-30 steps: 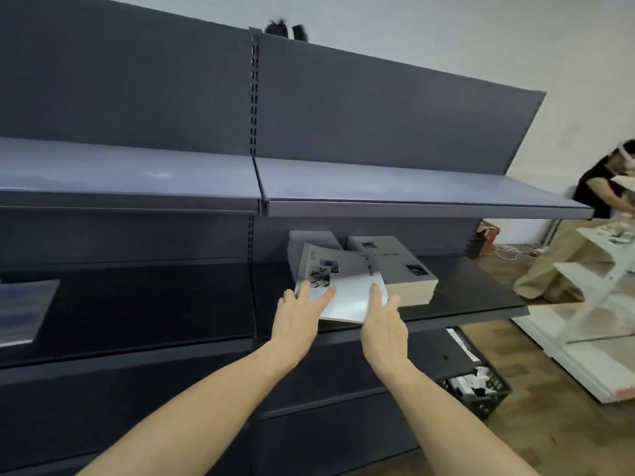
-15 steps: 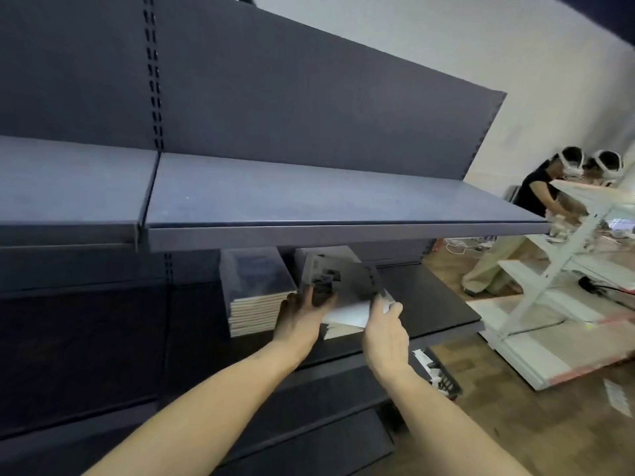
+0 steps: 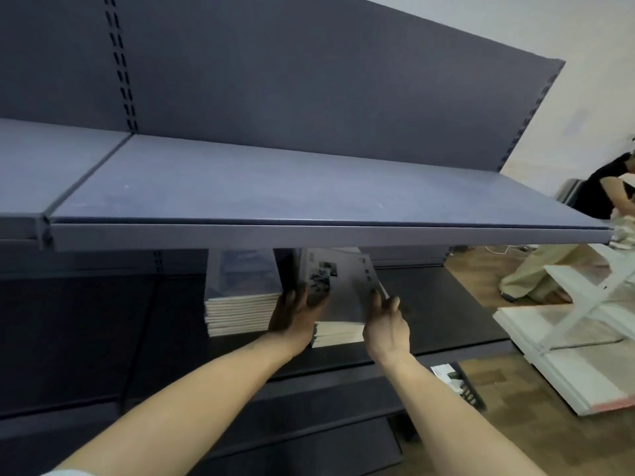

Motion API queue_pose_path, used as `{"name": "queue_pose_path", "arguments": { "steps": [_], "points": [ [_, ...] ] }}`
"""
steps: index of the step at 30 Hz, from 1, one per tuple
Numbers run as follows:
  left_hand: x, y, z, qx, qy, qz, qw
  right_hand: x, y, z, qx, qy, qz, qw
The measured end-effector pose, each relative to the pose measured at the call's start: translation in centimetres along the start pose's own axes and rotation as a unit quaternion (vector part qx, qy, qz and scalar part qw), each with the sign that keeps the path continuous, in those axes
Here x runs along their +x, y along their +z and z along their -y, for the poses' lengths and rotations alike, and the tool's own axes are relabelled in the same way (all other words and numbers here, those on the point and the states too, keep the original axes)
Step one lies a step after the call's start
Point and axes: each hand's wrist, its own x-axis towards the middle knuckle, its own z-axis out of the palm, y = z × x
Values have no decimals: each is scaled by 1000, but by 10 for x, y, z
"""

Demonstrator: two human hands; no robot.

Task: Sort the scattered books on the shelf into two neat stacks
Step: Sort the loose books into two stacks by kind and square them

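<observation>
A thin grey book (image 3: pixel 343 286) with small dark pictures on its cover lies tilted on top of the right stack (image 3: pixel 338 333) on the dark lower shelf (image 3: pixel 446 317). My left hand (image 3: pixel 297 312) holds the book's near left corner. My right hand (image 3: pixel 386 321) holds its near right edge, fingers curled over it. To the left stands a taller stack (image 3: pixel 242 300) of books with a bluish cover on top. The far ends of both stacks are hidden behind the upper shelf.
A grey upper shelf (image 3: pixel 309 201) juts out just above the books and leaves a low gap. A dark basket (image 3: pixel 460 386) with papers sits low on the right. White shelf boards (image 3: pixel 584 338) lie on the wooden floor; a person (image 3: pixel 598 197) stands at far right.
The view has moved closer and lower to the upper shelf. The grey book, held by both hands, has shifted from between the stacks onto the right stack.
</observation>
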Motion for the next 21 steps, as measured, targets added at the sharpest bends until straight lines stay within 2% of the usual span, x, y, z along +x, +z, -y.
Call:
{"name": "queue_pose_path", "arguments": {
  "steps": [7,13,16,18,21],
  "points": [
    [-4,16,-21,99,-3,34,994,16,6,-37,15,-53,41,998],
    [-22,28,-44,161,-40,-17,986,22,1,-54,38,-84,95,991],
    [-32,42,-57,195,-14,-78,978,17,6,-63,31,-108,67,991],
    [-33,50,-61,207,-1,-84,975,13,9,-66,20,-135,31,990],
    [-25,59,-69,198,-37,-76,977,17,13,-69,21,-176,19,984]
  ]
}}
